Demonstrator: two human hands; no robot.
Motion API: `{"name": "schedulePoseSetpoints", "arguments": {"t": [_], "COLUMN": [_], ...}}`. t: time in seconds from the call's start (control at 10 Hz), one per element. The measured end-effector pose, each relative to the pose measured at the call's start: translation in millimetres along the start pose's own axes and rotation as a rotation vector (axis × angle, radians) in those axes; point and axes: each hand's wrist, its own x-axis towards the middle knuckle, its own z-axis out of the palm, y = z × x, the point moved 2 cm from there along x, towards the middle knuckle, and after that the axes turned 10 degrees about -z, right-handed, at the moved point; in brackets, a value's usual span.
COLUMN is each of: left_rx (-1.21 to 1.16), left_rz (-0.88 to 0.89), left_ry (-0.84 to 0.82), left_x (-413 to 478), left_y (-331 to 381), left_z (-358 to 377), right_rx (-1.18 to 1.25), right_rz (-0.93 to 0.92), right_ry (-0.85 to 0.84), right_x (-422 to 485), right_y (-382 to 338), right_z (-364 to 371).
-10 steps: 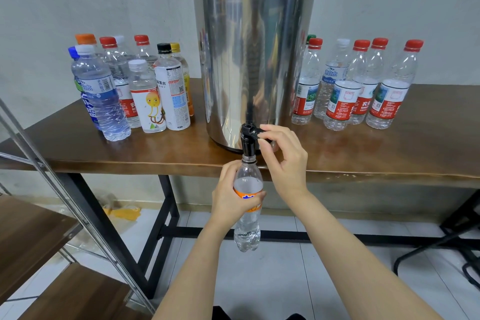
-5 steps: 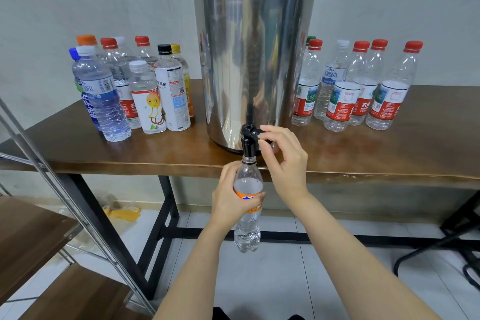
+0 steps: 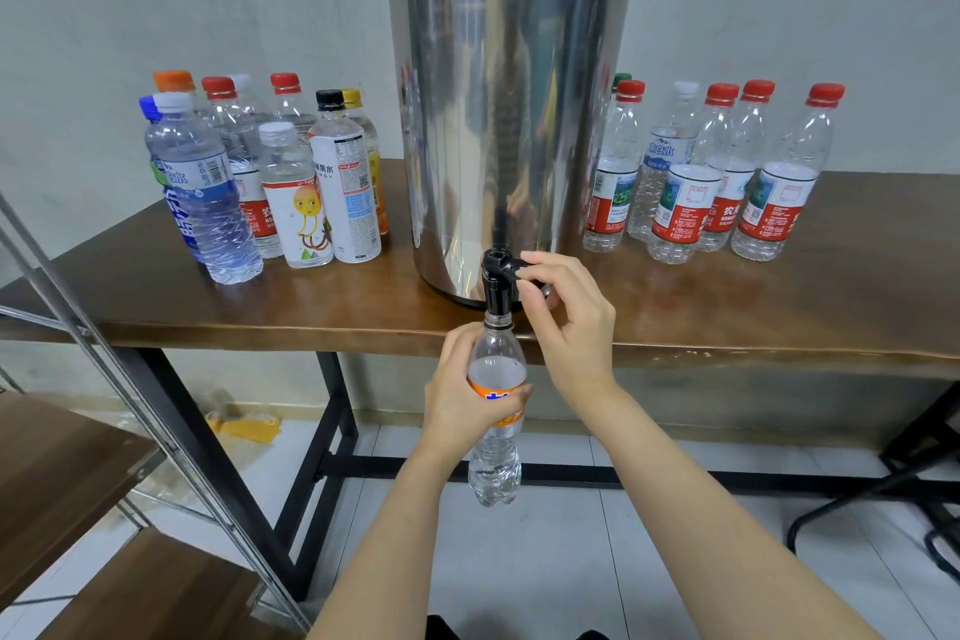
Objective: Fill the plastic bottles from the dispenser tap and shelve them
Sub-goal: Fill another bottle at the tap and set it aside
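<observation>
nothing shifts: left hand stays clamped round the bottle, right hand still pinching the tap lever. water looks just above the left fingertips, so shut-off is close.

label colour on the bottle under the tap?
Orange with blue-and-white lettering, on the bottle the left hand holds; head view.

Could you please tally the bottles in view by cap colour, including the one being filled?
Red caps: 6
White caps: 4
Orange cap: 1
Blue cap: 1
Black cap: 1
Yellow cap: 1
Green cap: 1
No cap, the bottle gripped by the left hand under the tap: 1
Total: 16 bottles
</observation>
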Motion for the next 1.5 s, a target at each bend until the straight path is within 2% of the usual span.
{"name": "schedulePoseSetpoints", "arguments": {"t": [1.5], "left_rx": [0.037], "left_rz": [-0.007], "left_ry": [0.009], "left_x": [-2.2], "left_y": [2.5], "left_z": [-0.5], "right_rx": [-0.011], "right_rz": [-0.012], "right_ry": [-0.007], "right_x": [1.7], "right_y": [-0.3], "right_z": [-1.6]}}
